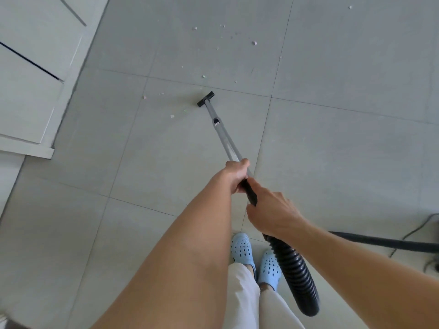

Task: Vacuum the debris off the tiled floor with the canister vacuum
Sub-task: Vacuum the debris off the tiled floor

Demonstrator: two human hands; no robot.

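The vacuum's narrow black floor nozzle (205,99) lies flat on the grey tiled floor (332,150), just below a grout line, near the middle of the view. One shiny metal wand (223,136) (round, smooth, with a small black clip on it) goes from the nozzle back to the person. The left hand (237,174) is wrapped around the wand where the metal meets the black handle section (250,192). The right hand (270,214) sits just behind it, fingers curled over the handle where the hose begins. One black ribbed hose (294,271) comes out below the right hand, bends down beside the feet and goes off to the right edge.

Small pale crumbs of debris (254,43) are scattered ahead of the nozzle and to its left; I count about fifteen, some too small to be sure. The nearest one lies left of the nozzle (172,116).

Two light blue perforated clogs (241,249) stand on the tiles under beige trousers (242,295). One thin dark cable (418,230) lies at the right edge. White panelled cabinet fronts (31,74) fill the left upper corner.
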